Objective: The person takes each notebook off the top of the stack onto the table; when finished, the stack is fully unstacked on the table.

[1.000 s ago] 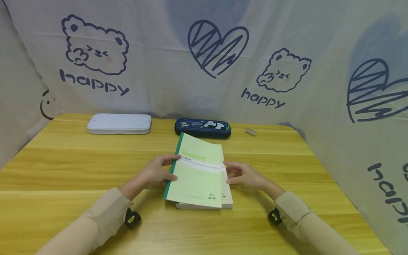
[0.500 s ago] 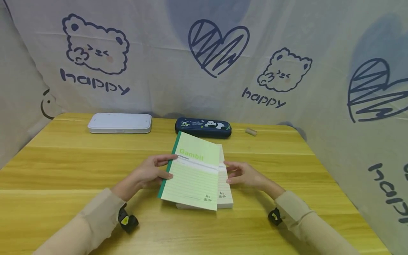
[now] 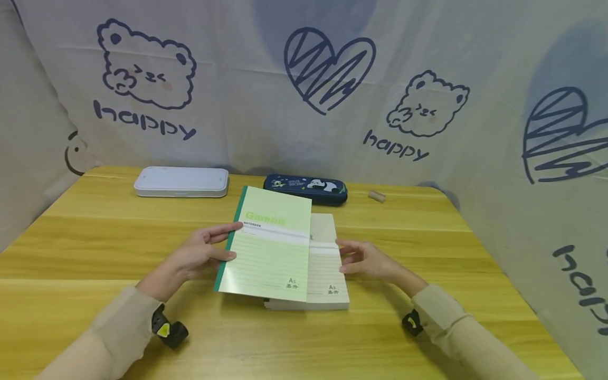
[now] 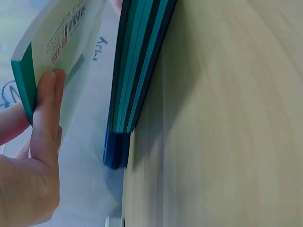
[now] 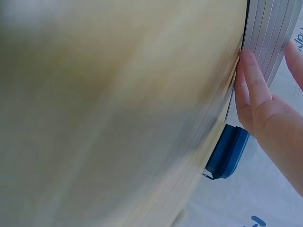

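Pale-green notebook [image 3: 273,253]: closed, front cover up, with teal spine, white band and the marks NOTEBOOK and A5; held aloft at a tilt, apart from the notebook stack [image 3: 328,279], overhanging its left side and hiding its left part from above. The stack itself lies flat, cream ruled cover uppermost, teal spines closely aligned, page edges pale.

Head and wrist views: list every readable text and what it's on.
"Gamb", ending blurred: green notebook.
"NOTEBOOK": green notebook, beneath that.
"A5": green notebook and the cream notebook it partly covers.
"happy", twice whole, once cut off: cloth backdrop.
Too small or blurred: characters below each "A5", panda case lettering, barcode print.
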Demonstrator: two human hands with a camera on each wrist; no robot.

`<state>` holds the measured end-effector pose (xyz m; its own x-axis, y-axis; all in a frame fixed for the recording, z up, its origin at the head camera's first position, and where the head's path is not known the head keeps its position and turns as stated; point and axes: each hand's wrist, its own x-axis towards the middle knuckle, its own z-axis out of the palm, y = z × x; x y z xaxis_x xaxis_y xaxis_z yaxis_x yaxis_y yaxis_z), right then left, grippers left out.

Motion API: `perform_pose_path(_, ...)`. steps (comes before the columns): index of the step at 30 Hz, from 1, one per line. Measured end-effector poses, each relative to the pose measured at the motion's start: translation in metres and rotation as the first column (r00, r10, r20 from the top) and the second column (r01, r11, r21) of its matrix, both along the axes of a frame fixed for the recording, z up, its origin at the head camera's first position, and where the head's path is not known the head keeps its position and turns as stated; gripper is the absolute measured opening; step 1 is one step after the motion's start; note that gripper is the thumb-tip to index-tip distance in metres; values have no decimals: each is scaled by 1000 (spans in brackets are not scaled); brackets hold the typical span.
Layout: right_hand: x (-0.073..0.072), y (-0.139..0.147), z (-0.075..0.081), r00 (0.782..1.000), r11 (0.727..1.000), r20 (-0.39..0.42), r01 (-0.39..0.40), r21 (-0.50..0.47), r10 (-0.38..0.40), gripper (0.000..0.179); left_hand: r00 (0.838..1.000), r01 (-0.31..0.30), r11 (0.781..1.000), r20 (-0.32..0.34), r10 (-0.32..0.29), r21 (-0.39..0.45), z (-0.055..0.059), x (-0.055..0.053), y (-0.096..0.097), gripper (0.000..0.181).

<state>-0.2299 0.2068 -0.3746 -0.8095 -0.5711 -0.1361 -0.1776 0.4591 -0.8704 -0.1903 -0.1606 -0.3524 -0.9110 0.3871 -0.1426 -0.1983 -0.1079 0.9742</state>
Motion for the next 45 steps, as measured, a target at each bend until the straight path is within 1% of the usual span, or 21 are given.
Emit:
perform_pose_path(8,0,1,2,1000,1000,-9,-12,4,12,65,1000,-30,998,-6,31,53,0,7,-32,67)
perform_pose_path(10,-1,1,1,1000,1000,-7,-13,3,13,65,999,-49,998,-9,49,46,0,9,-40,64)
perform_pose_path(13,-2,0,1,1000,1000,-2,-9,5,9,65,997,-74,996,5,74,53,0,12,-51,58)
perform_pose_path(17,-2,0,2,1000,1000,1,-1,12,1,65,997,-74,997,3,74,37,-1,14,-63,55)
perform_pose_path(21,-2,0,3,1000,1000,5,4,13,-4,65,997,-73,997,3,73,27,-5,16,-71,54)
perform_pose_path(26,-2,0,2,1000,1000,11,8,16,-9,65,998,-67,997,6,67,-25,-10,16,-74,55)
perform_pose_path(31,-1,0,2,1000,1000,12,5,11,-5,65,999,-43,994,2,43,-103,-12,15,-73,63)
perform_pose_path(33,-2,0,2,1000,1000,12,1,6,-2,66,999,-36,992,5,37,-122,-12,14,-72,66)
perform_pose_path(38,-2,0,0,1000,1000,13,3,2,-3,66,999,-33,991,37,38,-129,-12,12,-68,69)
perform_pose_path(45,-1,0,0,1000,1000,1,-3,8,3,66,998,-19,988,61,29,-151,-10,10,-62,69)
